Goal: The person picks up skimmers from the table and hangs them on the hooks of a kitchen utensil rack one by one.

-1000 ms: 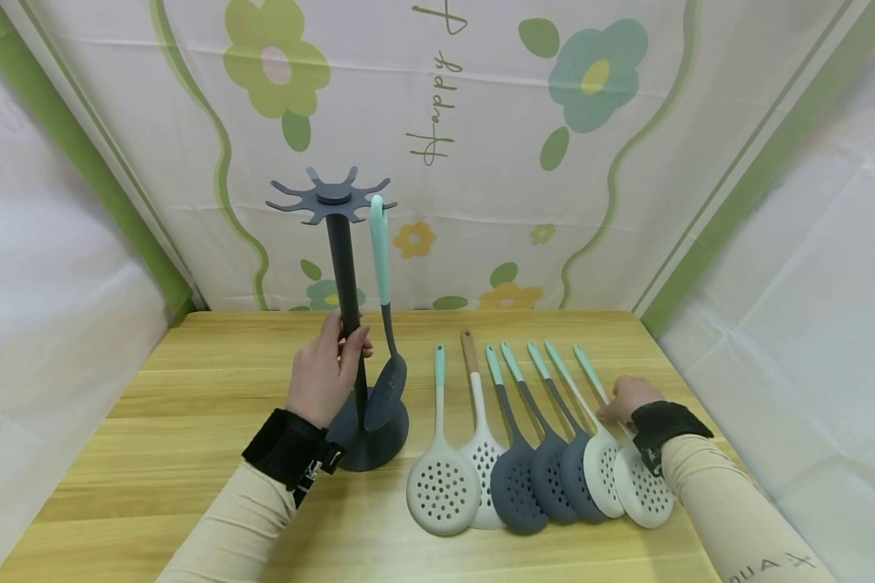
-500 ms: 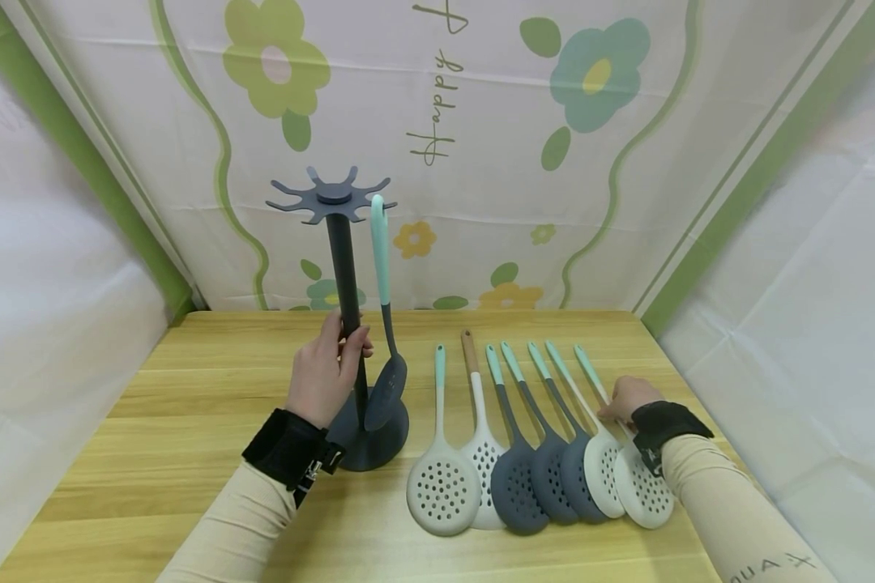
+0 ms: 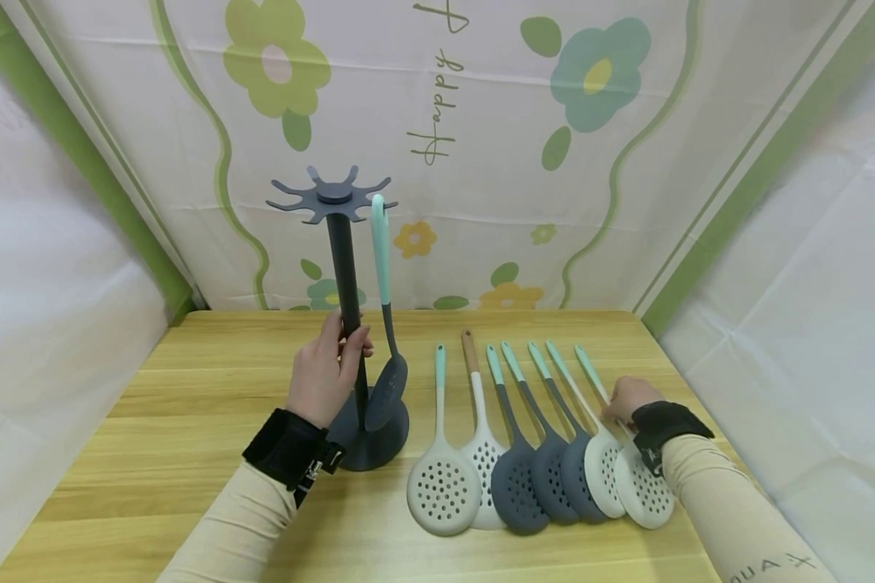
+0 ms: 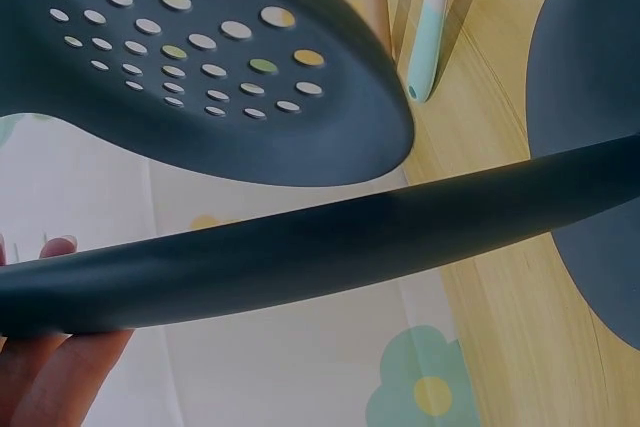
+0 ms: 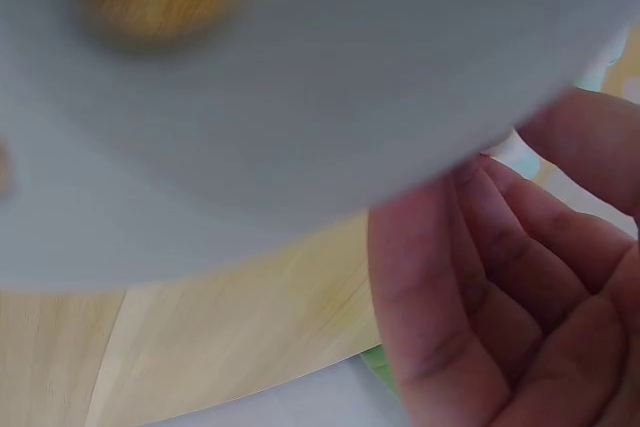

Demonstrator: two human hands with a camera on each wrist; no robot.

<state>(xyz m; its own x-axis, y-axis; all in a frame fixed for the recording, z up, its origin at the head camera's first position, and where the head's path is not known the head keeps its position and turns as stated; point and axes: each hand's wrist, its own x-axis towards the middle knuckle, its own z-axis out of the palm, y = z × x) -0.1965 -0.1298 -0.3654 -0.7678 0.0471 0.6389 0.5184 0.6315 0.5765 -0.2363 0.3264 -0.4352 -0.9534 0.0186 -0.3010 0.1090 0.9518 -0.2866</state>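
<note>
My left hand point(image 3: 322, 371) grips the post of a dark grey utensil stand point(image 3: 343, 267), its fingers curled round the lower half. From one hook of the stand's top hangs a dark grey skimmer point(image 3: 389, 393) with a mint handle; its holed head shows close up in the left wrist view. Over at the right, my right hand point(image 3: 634, 396) pinches the stem of a white skimmer point(image 3: 650, 492), the last in a row on the table. That skimmer's pale head point(image 5: 300, 117) fills much of the right wrist view, partly hiding the fingertips.
Left of the held skimmer lie several more utensils: a white skimmer point(image 3: 602, 476), dark grey ones point(image 3: 519, 490), a white slotted turner point(image 3: 486, 457) with a brown handle end, and a wide pale skimmer point(image 3: 443, 491). A printed cloth point(image 3: 481, 202) stands behind the wooden table point(image 3: 153, 453).
</note>
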